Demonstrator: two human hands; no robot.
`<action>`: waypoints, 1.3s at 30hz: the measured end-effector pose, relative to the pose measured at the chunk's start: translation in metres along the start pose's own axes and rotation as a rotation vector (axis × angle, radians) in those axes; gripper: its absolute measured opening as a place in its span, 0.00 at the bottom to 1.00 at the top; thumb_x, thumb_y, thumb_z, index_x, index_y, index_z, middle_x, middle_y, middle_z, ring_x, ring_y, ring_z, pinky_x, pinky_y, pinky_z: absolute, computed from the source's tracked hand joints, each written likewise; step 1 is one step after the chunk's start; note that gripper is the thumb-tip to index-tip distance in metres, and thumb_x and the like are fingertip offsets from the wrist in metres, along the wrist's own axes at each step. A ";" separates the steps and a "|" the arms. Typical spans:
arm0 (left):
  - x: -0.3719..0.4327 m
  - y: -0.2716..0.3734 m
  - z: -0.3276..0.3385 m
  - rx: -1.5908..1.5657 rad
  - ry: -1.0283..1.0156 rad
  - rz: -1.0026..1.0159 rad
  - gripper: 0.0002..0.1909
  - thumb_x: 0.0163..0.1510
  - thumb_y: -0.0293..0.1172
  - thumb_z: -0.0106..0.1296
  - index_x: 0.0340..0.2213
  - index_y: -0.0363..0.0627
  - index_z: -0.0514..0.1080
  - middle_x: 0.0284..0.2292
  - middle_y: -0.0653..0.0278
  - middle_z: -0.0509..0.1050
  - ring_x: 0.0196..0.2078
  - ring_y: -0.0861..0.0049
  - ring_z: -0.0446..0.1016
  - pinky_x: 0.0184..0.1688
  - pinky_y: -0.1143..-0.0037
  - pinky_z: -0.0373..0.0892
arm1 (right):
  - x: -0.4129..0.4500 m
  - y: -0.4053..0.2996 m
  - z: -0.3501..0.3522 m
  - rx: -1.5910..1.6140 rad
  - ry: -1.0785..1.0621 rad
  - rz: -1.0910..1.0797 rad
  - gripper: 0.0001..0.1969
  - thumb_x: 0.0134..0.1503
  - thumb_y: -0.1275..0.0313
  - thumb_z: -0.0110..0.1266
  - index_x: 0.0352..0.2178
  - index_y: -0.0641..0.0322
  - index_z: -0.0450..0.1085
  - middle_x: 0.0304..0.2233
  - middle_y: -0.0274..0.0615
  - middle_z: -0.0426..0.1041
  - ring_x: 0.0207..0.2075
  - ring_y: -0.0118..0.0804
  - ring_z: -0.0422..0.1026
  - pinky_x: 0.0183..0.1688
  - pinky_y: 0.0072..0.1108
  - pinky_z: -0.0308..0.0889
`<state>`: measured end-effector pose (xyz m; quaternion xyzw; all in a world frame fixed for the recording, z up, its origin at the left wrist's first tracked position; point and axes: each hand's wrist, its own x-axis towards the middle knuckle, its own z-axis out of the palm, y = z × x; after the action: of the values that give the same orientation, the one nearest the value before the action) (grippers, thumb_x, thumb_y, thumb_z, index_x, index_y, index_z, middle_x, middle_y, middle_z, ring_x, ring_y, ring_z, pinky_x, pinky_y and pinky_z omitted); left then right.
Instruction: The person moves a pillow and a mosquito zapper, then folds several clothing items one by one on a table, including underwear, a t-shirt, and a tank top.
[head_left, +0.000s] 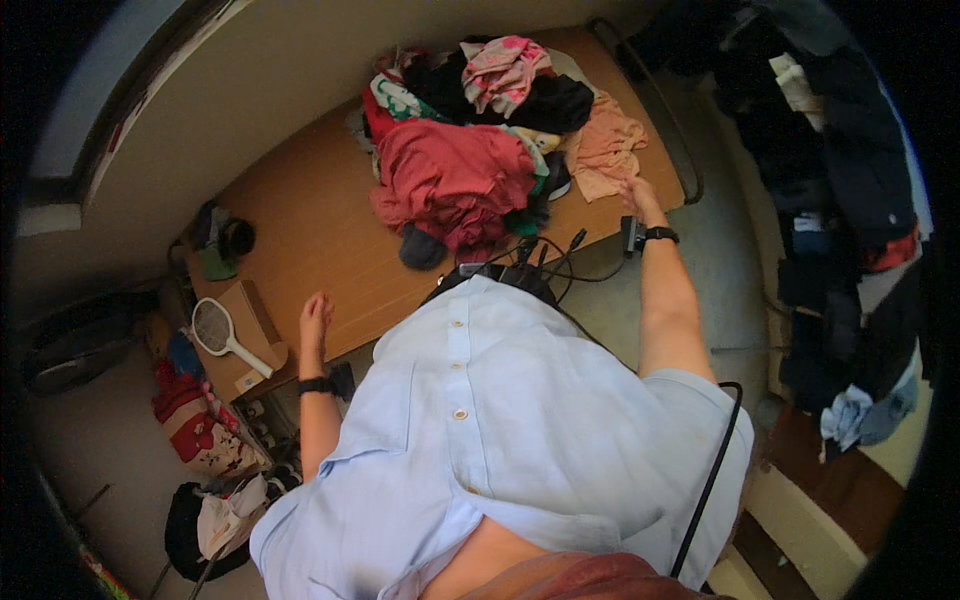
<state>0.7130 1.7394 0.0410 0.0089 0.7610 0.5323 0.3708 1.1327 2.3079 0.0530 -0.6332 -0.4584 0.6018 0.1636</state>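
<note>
A heap of clothes lies on a wooden table (300, 217) before me, with a coral-red garment (450, 169) in front and a pink patterned cloth (504, 71) on top. My right hand (640, 196) is at the lower edge of a peach-coloured garment (604, 146) at the heap's right; whether its fingers touch or grip the cloth is hard to tell. Over the table's near edge at the left is my left hand (318, 313), its fingers curled, with no object visible in it. A dark grey rolled cloth (421, 247) lies near the heap's front.
A white racket-shaped swatter (225, 334) rests on a cardboard box (259, 315) at the table's left end. Black cables (562, 262) hang at my waist. Dark clothes (862, 157) hang at the right. A metal rail (675, 127) bounds the table's right end. Bags (199, 427) stand lower left.
</note>
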 end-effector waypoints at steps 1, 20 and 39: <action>0.009 -0.045 -0.022 -0.039 0.004 0.023 0.15 0.55 0.37 0.42 0.39 0.42 0.67 0.36 0.66 0.69 0.35 0.80 0.69 0.35 0.82 0.65 | 0.028 0.006 -0.009 0.008 -0.022 -0.001 0.16 0.56 0.65 0.41 0.44 0.58 0.64 0.31 0.32 0.70 0.30 0.25 0.70 0.25 0.15 0.65; -0.112 0.108 0.284 0.427 -0.062 -0.366 0.23 0.55 0.43 0.42 0.48 0.42 0.60 0.47 0.64 0.64 0.49 0.74 0.64 0.48 0.76 0.59 | 0.286 0.151 -0.041 -0.283 0.087 0.279 0.17 0.46 0.68 0.51 0.36 0.69 0.64 0.24 0.48 0.70 0.21 0.40 0.68 0.23 0.30 0.63; -0.119 0.073 0.272 0.526 -0.046 -0.495 0.20 0.54 0.43 0.43 0.43 0.43 0.66 0.39 0.70 0.69 0.40 0.79 0.68 0.41 0.78 0.61 | 0.295 0.075 -0.034 0.617 0.054 0.304 0.20 0.53 0.58 0.46 0.44 0.57 0.61 0.40 0.38 0.65 0.41 0.35 0.64 0.43 0.24 0.61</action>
<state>0.9275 1.9408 0.1231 -0.0686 0.8424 0.2122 0.4905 1.1500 2.5102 -0.1767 -0.6306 -0.1508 0.7125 0.2681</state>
